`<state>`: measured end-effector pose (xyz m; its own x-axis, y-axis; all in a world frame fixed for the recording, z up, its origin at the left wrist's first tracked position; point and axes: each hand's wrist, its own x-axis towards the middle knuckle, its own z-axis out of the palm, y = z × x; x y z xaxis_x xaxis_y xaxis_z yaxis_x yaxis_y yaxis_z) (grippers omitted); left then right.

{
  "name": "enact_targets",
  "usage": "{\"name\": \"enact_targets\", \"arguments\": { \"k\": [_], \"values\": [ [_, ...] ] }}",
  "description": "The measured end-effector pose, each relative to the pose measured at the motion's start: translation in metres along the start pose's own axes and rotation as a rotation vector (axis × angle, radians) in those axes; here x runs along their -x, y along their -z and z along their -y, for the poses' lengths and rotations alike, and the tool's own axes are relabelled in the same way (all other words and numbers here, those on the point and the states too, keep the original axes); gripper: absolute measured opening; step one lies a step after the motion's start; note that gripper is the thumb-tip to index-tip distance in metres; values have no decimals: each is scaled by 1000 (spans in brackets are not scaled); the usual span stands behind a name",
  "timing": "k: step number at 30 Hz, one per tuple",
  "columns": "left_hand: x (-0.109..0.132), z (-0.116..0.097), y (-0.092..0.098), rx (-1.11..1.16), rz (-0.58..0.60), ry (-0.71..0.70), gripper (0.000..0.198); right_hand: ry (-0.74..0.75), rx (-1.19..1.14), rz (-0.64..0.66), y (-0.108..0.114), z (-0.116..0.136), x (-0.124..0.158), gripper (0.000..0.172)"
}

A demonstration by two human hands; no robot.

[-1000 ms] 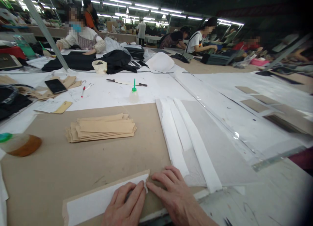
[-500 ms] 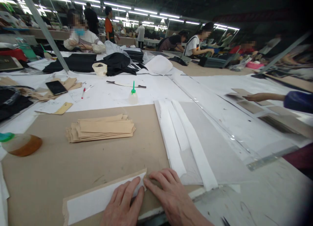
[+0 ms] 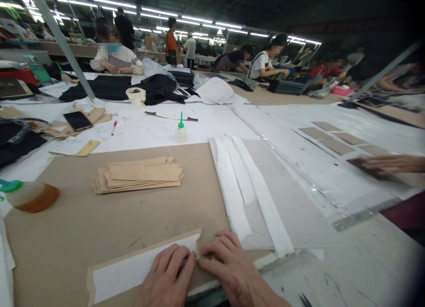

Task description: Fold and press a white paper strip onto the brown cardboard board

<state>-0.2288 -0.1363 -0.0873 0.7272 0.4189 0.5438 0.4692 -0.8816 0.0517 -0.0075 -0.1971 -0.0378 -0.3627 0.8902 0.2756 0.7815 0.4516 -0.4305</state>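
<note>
A tan strip (image 3: pixel 146 247) with a white backing (image 3: pixel 119 276) lies slantwise near the table's front edge, a narrow tan border showing around the white. My left hand (image 3: pixel 168 271) rests over its right part, fingers bent, thumb and index fingertips coming together close to its right end. At that end is my right hand (image 3: pixel 229 267), fingers curled and thumb tip close to the strip's corner. What the right fingertips grip, if anything, is hidden. Beyond the hands is a stack of tan strips (image 3: pixel 144 174) on the brown board (image 3: pixel 166 209).
White strips (image 3: pixel 264 201) lie on a grey sheet to the right. A green-capped bottle (image 3: pixel 38 196) lies at the left; a small glue bottle (image 3: pixel 181 131) stands ahead. Scissor tips (image 3: pixel 304 300) show at bottom right. A co-worker's hand (image 3: pixel 395 163) works at far right beside brown pieces.
My right hand has drawn slightly down from the strip's right end. My left hand has barely moved. The co-worker's hand at right has shifted nearer, leaving the brown pieces in view.
</note>
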Motion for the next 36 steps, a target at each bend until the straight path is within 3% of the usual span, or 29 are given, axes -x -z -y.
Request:
{"name": "enact_targets", "arguments": {
  "k": [6, 12, 18, 24, 28, 33, 36],
  "values": [
    [0, 1, -6, -31, -42, -11, 37, -46, 2, -79, -9, 0, 2, 37],
    [2, -5, -10, -38, -52, 61, 33, 7, 214, -128, -30, -4, 5, 21],
    [4, -4, -16, -40, -124, 78, 32, 7, 275, -159, -33, -5, 6, 19],
    [0, -5, -7, 148, -161, 340, 33, 14, 254, -180, -33, -6, 3, 32],
    [-11, -1, -2, 158, -165, 258, 31, -12, 201, -167, -25, -7, 2, 16],
    [-14, 7, -16, 96, -49, 135, 36, -91, 7, -172, -9, -8, 2, 42],
    [-11, 8, -23, 73, -25, 122, 38, -159, 6, -212, -6, -10, -2, 46]
  ]
}}
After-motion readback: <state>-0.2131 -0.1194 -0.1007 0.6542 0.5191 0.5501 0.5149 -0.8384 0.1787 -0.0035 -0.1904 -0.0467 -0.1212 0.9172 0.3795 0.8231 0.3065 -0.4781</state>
